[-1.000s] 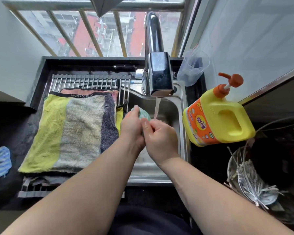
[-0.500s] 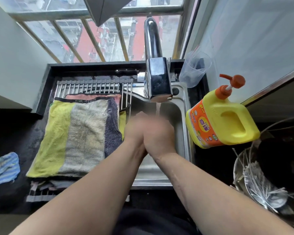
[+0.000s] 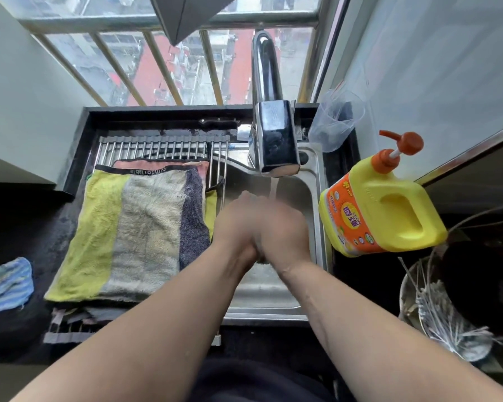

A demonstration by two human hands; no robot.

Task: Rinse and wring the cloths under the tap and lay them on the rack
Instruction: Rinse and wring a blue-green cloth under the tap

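Cloths (image 3: pixel 134 227) flat on rack (image 3: pixel 157 147); L hand (image 3: pixel 235 224) & R hand (image 3: pixel 286 227) pressed together under tap (image 3: pixel 273 140), blurred, grip unclear.

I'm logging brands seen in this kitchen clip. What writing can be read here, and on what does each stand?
"KEON", as far as I can make out, beside two large blue Chinese characters: orange label of the yellow detergent jug. The small print there is too small to read.
Light lettering on the black hem of the striped towel: upside down, too blurred to read.
No other text shows.
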